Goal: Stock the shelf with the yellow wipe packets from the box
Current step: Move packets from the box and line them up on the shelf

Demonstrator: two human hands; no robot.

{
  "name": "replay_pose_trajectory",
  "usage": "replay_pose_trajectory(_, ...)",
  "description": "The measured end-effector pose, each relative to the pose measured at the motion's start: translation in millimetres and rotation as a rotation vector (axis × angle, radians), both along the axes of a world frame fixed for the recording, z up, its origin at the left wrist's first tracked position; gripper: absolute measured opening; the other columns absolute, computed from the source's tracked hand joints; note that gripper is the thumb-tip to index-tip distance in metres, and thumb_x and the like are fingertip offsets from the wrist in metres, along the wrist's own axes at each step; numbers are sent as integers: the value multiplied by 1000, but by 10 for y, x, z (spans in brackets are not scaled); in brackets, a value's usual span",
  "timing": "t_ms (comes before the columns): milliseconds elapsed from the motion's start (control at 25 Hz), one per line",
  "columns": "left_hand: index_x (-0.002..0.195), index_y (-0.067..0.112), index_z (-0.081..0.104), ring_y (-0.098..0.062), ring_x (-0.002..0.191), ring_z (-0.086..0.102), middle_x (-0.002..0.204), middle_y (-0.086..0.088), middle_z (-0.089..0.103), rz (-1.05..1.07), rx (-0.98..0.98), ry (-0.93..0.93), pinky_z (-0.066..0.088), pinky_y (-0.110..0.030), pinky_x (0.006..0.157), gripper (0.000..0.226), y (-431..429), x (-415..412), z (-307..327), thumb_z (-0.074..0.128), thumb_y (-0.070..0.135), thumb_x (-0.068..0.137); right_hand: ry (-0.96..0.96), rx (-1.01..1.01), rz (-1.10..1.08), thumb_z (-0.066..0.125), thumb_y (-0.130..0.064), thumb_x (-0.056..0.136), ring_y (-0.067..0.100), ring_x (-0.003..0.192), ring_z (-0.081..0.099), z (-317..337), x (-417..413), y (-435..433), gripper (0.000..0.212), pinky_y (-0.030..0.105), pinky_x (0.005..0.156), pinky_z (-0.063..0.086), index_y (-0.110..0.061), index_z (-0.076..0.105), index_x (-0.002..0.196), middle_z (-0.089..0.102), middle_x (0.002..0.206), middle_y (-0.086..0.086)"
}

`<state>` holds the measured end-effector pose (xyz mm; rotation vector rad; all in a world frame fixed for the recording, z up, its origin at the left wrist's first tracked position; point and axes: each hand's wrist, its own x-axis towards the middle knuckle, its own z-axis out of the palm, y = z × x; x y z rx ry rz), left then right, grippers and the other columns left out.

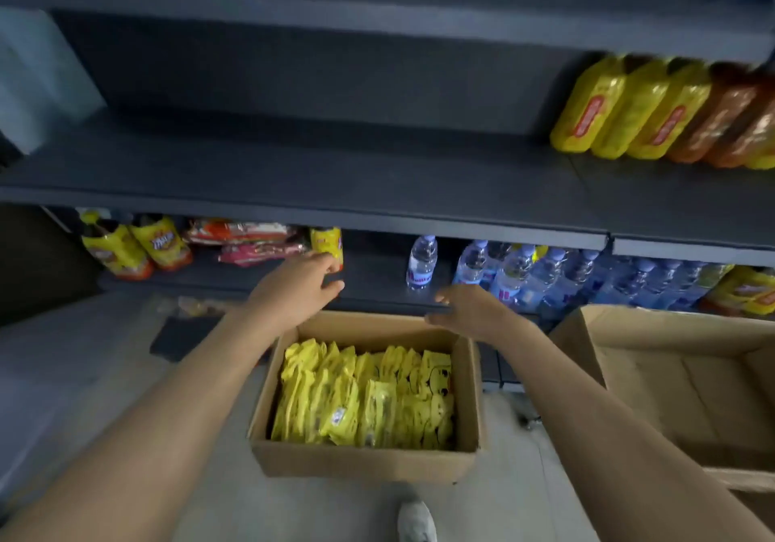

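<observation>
1. Packets (365, 394), yellow, are packed upright in rows in an open cardboard box (365, 464) set on the floor before the shelf (293, 172).
2. L hand (300, 290) is held over the box's far-left corner, fingers loosely spread, nothing gripped.
3. R hand (474, 311) is held over the far-right rim, fingers relaxed & apart, nothing gripped.
4. The packets are seen between the two forearms, below both hands & nearer the person.
5. Water bottles (524, 277) are lined up on the bottom level beyond the R hand; snack bags (138, 248) at far left.
6. A small yellow bag (327, 241) is seen just beyond the L fingertips; contact can't be told.
7. A second box (671, 374) is set just beside, at right.
</observation>
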<state>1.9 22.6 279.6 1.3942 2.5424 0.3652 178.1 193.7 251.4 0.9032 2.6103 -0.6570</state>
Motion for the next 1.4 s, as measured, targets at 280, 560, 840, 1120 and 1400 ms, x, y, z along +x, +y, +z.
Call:
replay_pose_trajectory(280, 116, 9, 58, -22, 105, 59, 117, -7, 62, 197, -251, -240, 47, -32, 86, 32, -45, 176, -1566, 52, 30, 93, -290, -149, 94, 53, -35, 93, 27, 111, 56, -1617, -79, 207, 43, 34, 90, 48, -5, 53, 124, 60, 121, 12)
replay_pose_trajectory(560, 113, 3, 58, -25, 108, 57, 116, -10, 63, 500, -364, -495, 42, -31, 84, 31, -175, 314, -2823, 48, 26, 94, -442, -418, -70, 51, -26, 95, 25, 90, 61, -2950, -281, -88, 31, 29, 68, 46, -4, 54, 117, 61, 107, 14)
replay_pose_trajectory(840, 85, 5, 56, -19, 67, 53, 70, -3, 56, 710, -277, -686, 34, -27, 53, 30, -303, 398, -3658, 47, 32, 95, -429, -517, -459, 34, -55, 95, 19, 87, 55, -3845, -750, -724, 58, 25, 66, 40, -4, 52, 118, 57, 112, 13)
replay_pose_trajectory(1120, 71, 14, 57, -29, 79, 66, 81, -13, 70, 851, -178, -852, 52, -42, 73, 29, -347, 375, -3855, 50, 30, 94, -414, -380, -655, 47, -67, 81, 32, 113, 51, -4066, -879, -908, 86, 36, 80, 49, -1, 38, 135, 38, 134, 23)
replay_pose_trajectory(1400, 67, 13, 54, -34, 82, 65, 84, -20, 69, 858, -156, -875, 52, -44, 75, 32, -328, 374, -3846, 46, 26, 95, -117, -690, -978, 62, -34, 88, 17, 81, 55, -3899, -507, -561, 48, 28, 71, 48, -9, 52, 127, 58, 98, 0)
